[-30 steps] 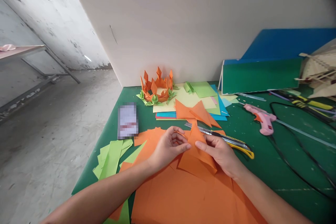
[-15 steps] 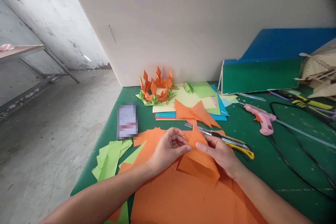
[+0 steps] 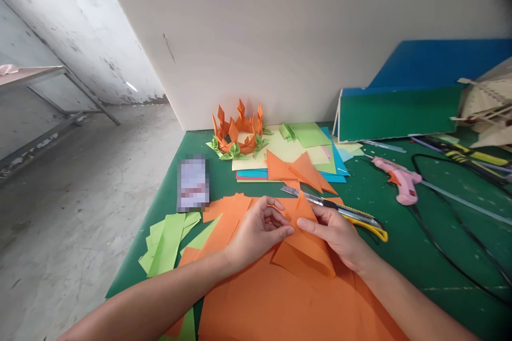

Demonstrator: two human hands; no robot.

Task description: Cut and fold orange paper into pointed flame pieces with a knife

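Two bare hands meet over a green table (image 3: 444, 248), above a pile of orange sheets (image 3: 272, 303). The right hand (image 3: 338, 232) clamps a folded orange paper (image 3: 308, 250), thumb in front and fingers behind, probably to stop its fold springing open. The left hand (image 3: 258, 232) curls at the paper's left edge; whether its fingertips grip it, I cannot tell. A cutter (image 3: 362, 217) lies just beyond the right hand, perhaps for easy reach. A paper crown (image 3: 240, 141) stands at the back, seemingly out of the way.
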